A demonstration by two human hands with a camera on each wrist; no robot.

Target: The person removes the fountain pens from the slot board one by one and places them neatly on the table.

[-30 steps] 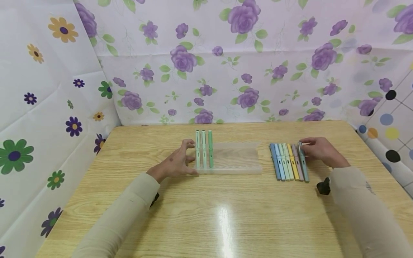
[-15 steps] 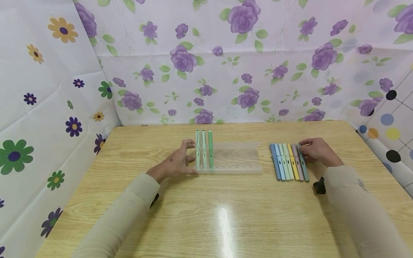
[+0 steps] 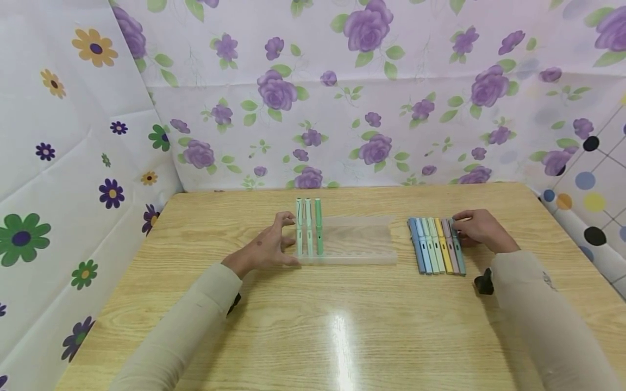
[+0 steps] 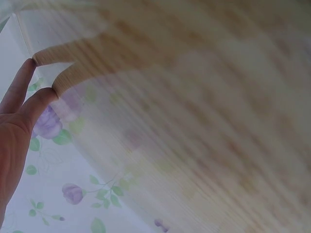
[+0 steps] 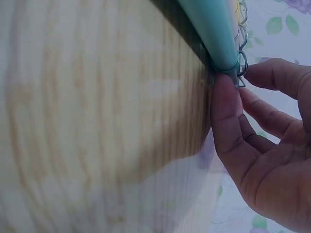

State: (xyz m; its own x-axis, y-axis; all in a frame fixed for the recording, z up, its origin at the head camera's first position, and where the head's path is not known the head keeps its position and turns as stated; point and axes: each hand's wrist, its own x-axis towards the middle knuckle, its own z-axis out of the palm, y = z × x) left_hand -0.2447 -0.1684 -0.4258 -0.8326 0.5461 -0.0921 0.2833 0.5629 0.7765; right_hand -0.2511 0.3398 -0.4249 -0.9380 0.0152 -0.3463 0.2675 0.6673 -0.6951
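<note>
My left hand (image 3: 266,247) grips the left end of a clear plastic pen rack (image 3: 362,259), thumb at its front corner and fingers towards the back. Three pens stand in the rack's left part: two pale mint ones and a brighter green pen (image 3: 319,228), with a gap before the green. In the left wrist view, two fingertips (image 4: 48,93) meet the shiny tabletop. My right hand (image 3: 481,228) pinches the cap end of a teal pen (image 3: 458,255), the rightmost in a row of capped pens (image 3: 435,247). The right wrist view shows thumb and finger at its clip end.
The row has blue, pale blue, green, yellow and mauve pens lying side by side, right of the rack. The wood-grain table (image 3: 313,326) reaches back to a flowered wall covering (image 3: 342,108). Patterned sheets hang at left and right.
The right hand has moved slightly left, bringing the teal pen against the mauve pen and closing the gap in the row. The left hand and the rack stay put.
</note>
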